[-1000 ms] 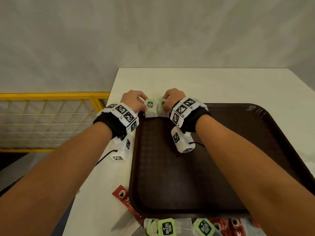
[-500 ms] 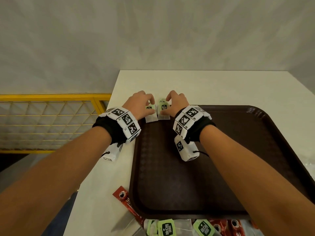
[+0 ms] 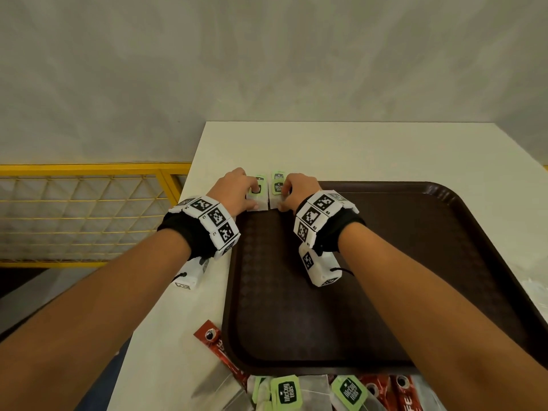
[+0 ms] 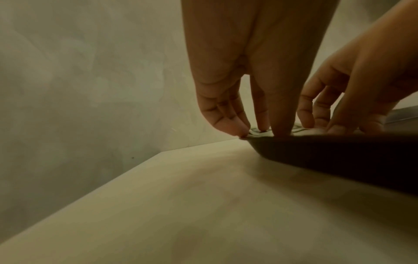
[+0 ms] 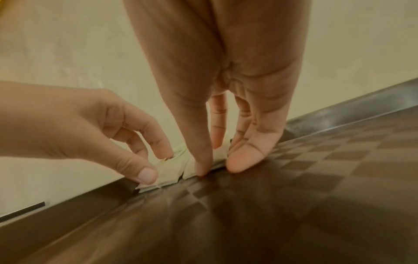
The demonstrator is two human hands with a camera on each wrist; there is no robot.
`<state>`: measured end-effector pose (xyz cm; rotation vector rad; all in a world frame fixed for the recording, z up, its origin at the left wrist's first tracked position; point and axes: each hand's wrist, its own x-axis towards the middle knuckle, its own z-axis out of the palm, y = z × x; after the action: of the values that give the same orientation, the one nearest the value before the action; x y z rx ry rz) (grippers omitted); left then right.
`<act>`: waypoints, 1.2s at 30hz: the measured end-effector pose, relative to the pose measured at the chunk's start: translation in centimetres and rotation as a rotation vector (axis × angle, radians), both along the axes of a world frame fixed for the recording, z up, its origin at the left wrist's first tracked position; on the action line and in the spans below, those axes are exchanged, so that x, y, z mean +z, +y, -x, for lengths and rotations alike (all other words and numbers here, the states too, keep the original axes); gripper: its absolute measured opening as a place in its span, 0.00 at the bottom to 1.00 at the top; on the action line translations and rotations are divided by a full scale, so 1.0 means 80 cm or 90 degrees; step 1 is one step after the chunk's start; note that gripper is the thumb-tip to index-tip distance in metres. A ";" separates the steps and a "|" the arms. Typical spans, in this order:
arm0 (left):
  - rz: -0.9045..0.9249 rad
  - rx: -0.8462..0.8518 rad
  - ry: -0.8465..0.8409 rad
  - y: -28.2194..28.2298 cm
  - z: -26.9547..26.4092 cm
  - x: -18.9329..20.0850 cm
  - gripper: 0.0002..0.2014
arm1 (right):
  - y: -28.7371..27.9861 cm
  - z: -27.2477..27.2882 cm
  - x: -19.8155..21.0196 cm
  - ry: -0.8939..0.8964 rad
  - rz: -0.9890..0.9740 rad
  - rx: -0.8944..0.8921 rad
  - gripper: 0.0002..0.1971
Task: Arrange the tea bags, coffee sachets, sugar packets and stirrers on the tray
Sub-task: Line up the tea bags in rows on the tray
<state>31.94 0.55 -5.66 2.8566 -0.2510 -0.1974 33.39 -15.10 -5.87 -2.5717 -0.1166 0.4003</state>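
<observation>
Pinching down at the far left corner of the brown tray (image 3: pixel 385 292), both hands are busy with two tea bags lying side by side, just above centre of the head view. Left hand (image 3: pixel 234 192) has its curled fingers and thumb on the left tea bag (image 3: pixel 257 200); right hand (image 3: pixel 299 192) does the same with the right tea bag (image 3: pixel 275 189), thumb tip and fingertips pressing it against the tray floor. Bags nearly touch, green tags pointing toward the wall. More tea bags (image 3: pixel 286 394) and red coffee sachets (image 3: pixel 219 348) sit piled on the white table (image 3: pixel 355 149) along the bottom edge of the frame.
</observation>
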 end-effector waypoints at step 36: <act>-0.029 -0.034 -0.040 -0.009 0.011 -0.005 0.16 | 0.003 0.002 0.000 0.003 0.031 0.011 0.11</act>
<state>31.03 -0.13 -6.09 2.9062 -0.3392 -0.1264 33.20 -14.84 -5.85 -2.6190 -0.1285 0.4193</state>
